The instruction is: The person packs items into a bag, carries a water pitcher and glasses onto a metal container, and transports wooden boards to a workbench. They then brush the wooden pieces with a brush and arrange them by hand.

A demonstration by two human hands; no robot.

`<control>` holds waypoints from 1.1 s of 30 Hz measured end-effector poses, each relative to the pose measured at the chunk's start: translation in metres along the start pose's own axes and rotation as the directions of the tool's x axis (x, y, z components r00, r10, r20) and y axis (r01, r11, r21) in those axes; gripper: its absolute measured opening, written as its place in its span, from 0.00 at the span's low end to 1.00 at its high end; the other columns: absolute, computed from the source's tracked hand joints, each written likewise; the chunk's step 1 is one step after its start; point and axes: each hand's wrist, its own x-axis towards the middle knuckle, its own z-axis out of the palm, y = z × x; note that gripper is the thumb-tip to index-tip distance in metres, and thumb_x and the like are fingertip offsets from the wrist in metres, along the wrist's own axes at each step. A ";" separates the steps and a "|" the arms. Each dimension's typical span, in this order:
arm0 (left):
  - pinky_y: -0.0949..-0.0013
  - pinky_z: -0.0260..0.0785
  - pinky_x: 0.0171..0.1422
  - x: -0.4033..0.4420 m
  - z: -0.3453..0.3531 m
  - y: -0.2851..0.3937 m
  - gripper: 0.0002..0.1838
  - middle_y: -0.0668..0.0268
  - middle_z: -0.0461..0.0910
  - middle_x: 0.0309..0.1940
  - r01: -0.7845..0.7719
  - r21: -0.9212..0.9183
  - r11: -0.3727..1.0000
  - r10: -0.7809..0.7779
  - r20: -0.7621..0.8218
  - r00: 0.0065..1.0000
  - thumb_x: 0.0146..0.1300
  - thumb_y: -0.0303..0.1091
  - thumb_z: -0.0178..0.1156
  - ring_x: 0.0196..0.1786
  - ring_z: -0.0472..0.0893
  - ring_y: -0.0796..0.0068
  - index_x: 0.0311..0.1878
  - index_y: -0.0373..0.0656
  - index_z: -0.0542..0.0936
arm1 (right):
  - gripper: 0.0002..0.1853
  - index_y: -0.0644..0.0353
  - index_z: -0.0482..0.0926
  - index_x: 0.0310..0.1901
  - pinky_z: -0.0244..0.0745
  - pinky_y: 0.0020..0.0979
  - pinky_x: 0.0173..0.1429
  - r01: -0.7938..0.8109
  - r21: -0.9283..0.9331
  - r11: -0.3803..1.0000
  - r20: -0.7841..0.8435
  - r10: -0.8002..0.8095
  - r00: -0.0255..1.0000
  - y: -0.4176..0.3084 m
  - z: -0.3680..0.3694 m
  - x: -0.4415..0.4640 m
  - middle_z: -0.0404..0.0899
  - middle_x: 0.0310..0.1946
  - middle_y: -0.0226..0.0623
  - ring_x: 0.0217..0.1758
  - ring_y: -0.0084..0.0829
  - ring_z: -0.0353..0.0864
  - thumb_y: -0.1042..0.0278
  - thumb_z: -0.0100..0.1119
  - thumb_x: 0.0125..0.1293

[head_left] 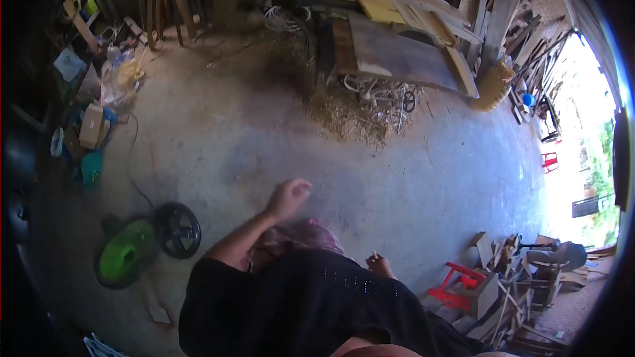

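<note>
My left hand (290, 198) is raised in front of my body over the concrete floor, its fingers curled in and slightly blurred; whether anything is inside them cannot be made out. Lower and to the right, my right hand (379, 264) is beside my dark shirt, fingers closed round a small thin pale stick (375, 253). Neither hand touches anything else in view. A patterned reddish cloth (307, 235) shows below my left hand.
A workbench with a dark panel (403, 53) stands ahead over wood shavings (350, 116). At left are a green and black round object (126, 252) and a black wheel (178, 230). A red stool (456, 284) and scrap wood (509, 291) lie right.
</note>
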 end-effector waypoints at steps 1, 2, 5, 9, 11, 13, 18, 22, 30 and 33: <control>0.68 0.72 0.44 0.014 0.007 0.016 0.09 0.58 0.81 0.35 0.051 -0.025 0.998 -0.050 0.049 0.998 0.57 0.29 0.59 0.38 0.81 0.68 0.41 0.40 0.79 | 0.12 0.59 0.76 0.31 0.75 0.32 0.27 -0.064 0.008 0.998 -0.019 0.064 0.998 -0.014 -0.024 0.013 0.76 0.18 0.34 0.19 0.27 0.76 0.58 0.60 0.57; 0.68 0.72 0.45 0.028 0.014 0.024 0.10 0.58 0.81 0.36 0.053 -0.026 0.998 -0.050 0.113 0.992 0.57 0.29 0.59 0.40 0.81 0.68 0.43 0.40 0.78 | 0.10 0.58 0.76 0.32 0.74 0.30 0.26 -0.006 0.045 0.999 -0.027 0.007 1.000 -0.017 -0.047 0.036 0.76 0.19 0.33 0.19 0.25 0.76 0.60 0.58 0.59; 0.69 0.72 0.45 0.062 0.032 0.030 0.10 0.59 0.81 0.36 0.047 0.001 0.999 -0.047 0.142 0.989 0.57 0.29 0.60 0.39 0.81 0.69 0.43 0.40 0.78 | 0.13 0.59 0.76 0.32 0.72 0.30 0.26 0.246 -0.177 0.953 -0.241 -0.284 0.928 -0.035 -0.126 0.118 0.75 0.19 0.34 0.21 0.25 0.76 0.59 0.64 0.58; 0.70 0.72 0.43 0.125 0.043 0.022 0.10 0.62 0.82 0.35 0.179 0.021 0.984 -0.180 0.090 0.980 0.57 0.29 0.60 0.36 0.80 0.74 0.42 0.41 0.79 | 0.38 0.66 0.74 0.50 0.74 0.39 0.41 0.208 -0.281 0.937 -0.449 -0.320 0.834 -0.207 -0.269 0.147 0.80 0.30 0.50 0.36 0.41 0.81 0.40 0.68 0.48; 0.72 0.71 0.43 0.169 0.049 0.023 0.09 0.66 0.81 0.34 0.218 0.021 0.976 -0.219 0.097 0.971 0.57 0.29 0.61 0.36 0.78 0.79 0.42 0.41 0.79 | 0.44 0.67 0.70 0.56 0.74 0.39 0.47 0.258 -0.352 0.900 -0.489 -0.412 0.769 -0.260 -0.330 0.187 0.79 0.39 0.55 0.44 0.46 0.80 0.38 0.68 0.47; 0.75 0.70 0.42 0.211 0.057 0.024 0.09 0.69 0.81 0.32 0.190 -0.096 0.977 -0.190 0.010 0.982 0.57 0.29 0.61 0.35 0.77 0.82 0.41 0.41 0.79 | 0.49 0.69 0.65 0.60 0.69 0.44 0.56 0.211 -0.383 0.899 -0.525 -0.400 0.751 -0.315 -0.376 0.207 0.72 0.51 0.58 0.54 0.52 0.73 0.34 0.65 0.47; 0.76 0.70 0.43 0.324 0.070 0.100 0.10 0.69 0.78 0.33 0.134 -0.299 0.945 -0.132 0.025 0.991 0.63 0.31 0.57 0.37 0.76 0.82 0.45 0.39 0.77 | 0.55 0.69 0.61 0.62 0.60 0.46 0.65 0.076 -0.515 0.854 -0.567 -0.406 0.717 -0.409 -0.503 0.308 0.63 0.57 0.66 0.64 0.58 0.61 0.28 0.62 0.43; 0.74 0.71 0.44 0.376 0.076 0.162 0.10 0.68 0.75 0.36 0.085 -0.298 0.951 -0.068 0.069 0.995 0.62 0.29 0.57 0.39 0.75 0.80 0.46 0.39 0.77 | 0.61 0.69 0.57 0.65 0.57 0.46 0.67 -0.040 -0.492 0.870 -0.596 -0.302 0.744 -0.435 -0.567 0.349 0.55 0.62 0.67 0.66 0.58 0.56 0.25 0.63 0.37; 0.77 0.68 0.44 0.446 0.109 0.175 0.11 0.71 0.75 0.34 0.162 -0.279 0.947 -0.133 0.120 0.984 0.59 0.28 0.59 0.38 0.75 0.83 0.46 0.42 0.77 | 0.50 0.67 0.63 0.60 0.59 0.46 0.67 -0.108 -0.453 0.885 -0.573 -0.196 0.796 -0.442 -0.621 0.406 0.57 0.64 0.58 0.65 0.58 0.60 0.31 0.62 0.45; 0.79 0.68 0.44 0.481 0.138 0.178 0.12 0.72 0.74 0.34 0.259 -0.430 0.865 -0.249 0.082 0.965 0.59 0.29 0.60 0.38 0.73 0.85 0.47 0.42 0.77 | 0.38 0.64 0.69 0.51 0.69 0.47 0.57 0.012 -0.480 0.877 -0.568 -0.322 0.757 -0.428 -0.623 0.411 0.66 0.54 0.58 0.56 0.56 0.70 0.41 0.66 0.46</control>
